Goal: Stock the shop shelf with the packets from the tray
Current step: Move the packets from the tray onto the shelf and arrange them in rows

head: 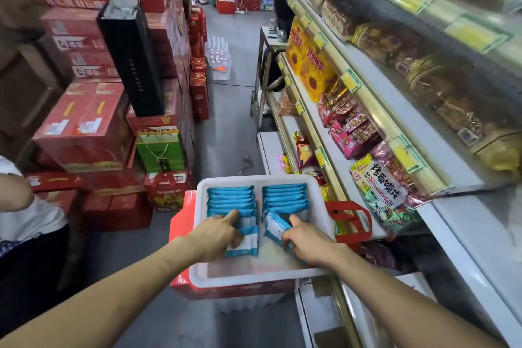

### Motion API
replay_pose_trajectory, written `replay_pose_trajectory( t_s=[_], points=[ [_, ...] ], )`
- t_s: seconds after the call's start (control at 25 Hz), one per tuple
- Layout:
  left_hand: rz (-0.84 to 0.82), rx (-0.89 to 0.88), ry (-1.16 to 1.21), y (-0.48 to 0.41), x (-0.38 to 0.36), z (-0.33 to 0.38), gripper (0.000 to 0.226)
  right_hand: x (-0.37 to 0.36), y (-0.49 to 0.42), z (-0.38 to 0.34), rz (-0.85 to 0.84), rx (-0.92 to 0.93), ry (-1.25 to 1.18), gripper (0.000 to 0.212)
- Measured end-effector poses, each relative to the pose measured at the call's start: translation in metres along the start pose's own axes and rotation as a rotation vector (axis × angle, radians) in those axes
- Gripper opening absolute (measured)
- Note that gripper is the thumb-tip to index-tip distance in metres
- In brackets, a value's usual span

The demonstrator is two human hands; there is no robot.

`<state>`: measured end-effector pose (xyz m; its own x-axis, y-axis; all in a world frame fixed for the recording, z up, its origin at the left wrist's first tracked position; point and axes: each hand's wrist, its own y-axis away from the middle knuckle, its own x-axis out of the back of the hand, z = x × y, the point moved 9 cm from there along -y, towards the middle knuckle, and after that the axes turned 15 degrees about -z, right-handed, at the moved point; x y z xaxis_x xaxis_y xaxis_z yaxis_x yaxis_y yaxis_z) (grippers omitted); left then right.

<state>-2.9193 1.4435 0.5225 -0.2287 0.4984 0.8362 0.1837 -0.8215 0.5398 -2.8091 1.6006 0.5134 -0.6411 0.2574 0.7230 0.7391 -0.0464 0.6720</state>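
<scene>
Two hands pick blue packets [230, 198] from a white tray [254, 179].
Left hand [217, 232] pinches a flat packet [245, 243]; right hand [308, 237] grips a tilted packet [275, 227]. Lift each clear of its row before turning to the shelf [452, 217] at right.

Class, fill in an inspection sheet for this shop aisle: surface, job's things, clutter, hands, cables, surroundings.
Surface: white tray resting on a red box beside the shelf.
Job's things: blue-and-white packets in two rows inside the tray.
Clutter: red bag beside the tray.
Hands: left hand grips the front left packet; right hand grips a tilted packet.
Cables: nothing seen.
Surroundings: stacked red cartons on the left; snack bags on the shelves; a person's white shirt at far left.
</scene>
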Motion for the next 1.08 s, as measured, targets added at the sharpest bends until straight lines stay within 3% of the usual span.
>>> replay_pose_trajectory(
  t_s=[0.16,0.36,0.52,0.72,0.88,1.08],
  points=[
    [-0.040,-0.102,0.065,-0.004,-0.004,0.006,0.019,0.000,0.003,-0.011,-0.014,0.057,0.007,0.046],
    [0.046,-0.127,0.095,0.012,0.039,0.002,0.054,0.050,0.051,-0.020,0.114,0.091,0.162,0.078],
    [0.152,-0.184,0.101,0.030,0.137,0.004,0.060,0.122,0.119,-0.008,0.237,0.074,0.117,0.073],
    [0.161,-0.396,0.159,0.051,0.297,0.053,0.055,0.223,0.256,0.026,0.284,-0.009,-0.017,0.068],
    [0.166,-0.633,0.142,0.065,0.421,0.137,0.062,0.276,0.400,0.062,0.403,-0.103,-0.086,0.074],
    [0.150,-0.955,0.138,0.074,0.522,0.287,0.056,0.265,0.573,0.101,0.529,-0.300,-0.137,0.073]
  ],
)
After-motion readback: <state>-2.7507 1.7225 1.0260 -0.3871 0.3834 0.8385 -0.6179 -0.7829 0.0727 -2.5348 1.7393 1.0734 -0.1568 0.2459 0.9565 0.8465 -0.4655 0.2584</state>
